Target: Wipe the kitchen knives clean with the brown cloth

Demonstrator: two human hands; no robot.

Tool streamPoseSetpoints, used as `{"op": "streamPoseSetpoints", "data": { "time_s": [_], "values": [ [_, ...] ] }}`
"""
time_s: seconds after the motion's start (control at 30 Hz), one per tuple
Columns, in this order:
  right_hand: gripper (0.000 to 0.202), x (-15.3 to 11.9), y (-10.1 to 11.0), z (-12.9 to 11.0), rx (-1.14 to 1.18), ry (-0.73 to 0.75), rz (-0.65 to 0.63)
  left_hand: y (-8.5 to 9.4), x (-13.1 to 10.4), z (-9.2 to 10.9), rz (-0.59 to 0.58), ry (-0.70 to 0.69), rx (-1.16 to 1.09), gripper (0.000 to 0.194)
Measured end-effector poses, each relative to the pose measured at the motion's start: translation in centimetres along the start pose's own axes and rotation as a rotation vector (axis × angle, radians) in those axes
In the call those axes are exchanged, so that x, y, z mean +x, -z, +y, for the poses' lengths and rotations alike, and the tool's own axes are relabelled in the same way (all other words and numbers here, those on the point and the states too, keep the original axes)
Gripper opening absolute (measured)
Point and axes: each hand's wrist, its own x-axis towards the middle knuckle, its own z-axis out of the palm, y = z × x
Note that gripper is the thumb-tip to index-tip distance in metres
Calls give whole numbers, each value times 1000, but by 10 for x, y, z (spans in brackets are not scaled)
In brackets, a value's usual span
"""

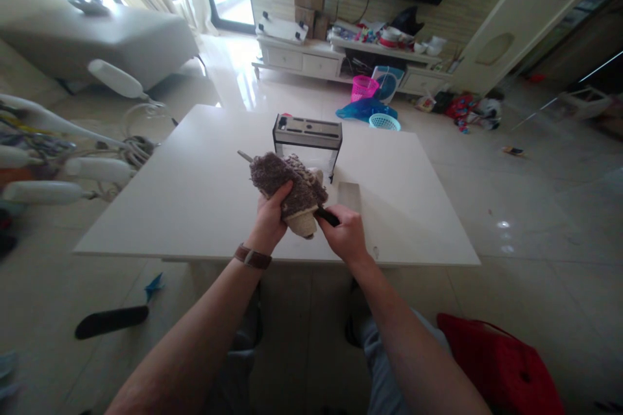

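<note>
My left hand (272, 217) is closed around a shaggy grey-brown bundle (275, 178) with a smooth beige end (302, 224), held above the front of the white table. My right hand (346, 230) grips a black handle (328, 216) right beside that beige end. From the bundle's upper left sticks a thin grey tip (244, 156); whether it belongs to the handle is hidden. Behind the bundle stands a black-and-silver frame (308, 131) with a pale front. A flat grey block (349, 197) lies on the table just beyond my right hand.
The white table (185, 207) has its front edge close to me. White padded arms and cables (139, 152) stand at its left. Baskets, pink (364, 87) and light blue (384, 121), sit on the floor beyond. A red bag (496, 363) is at lower right.
</note>
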Motion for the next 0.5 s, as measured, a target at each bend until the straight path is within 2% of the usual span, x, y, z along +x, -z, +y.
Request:
{"op": "streamPoseSetpoints", "data": {
  "time_s": [0.13, 0.3, 0.5],
  "values": [
    [16, -2, -2, 3, -36, 6, -5, 9, 19, 17, 13, -47, -47, 39],
    [17, -4, 0, 4, -73, -9, -40, 24, 38, 46, 30, -31, -119, 28],
    [12, -5, 1, 3, 48, -136, -33, 34, 40, 67, -65, 28, -250, 43]
  ]
}}
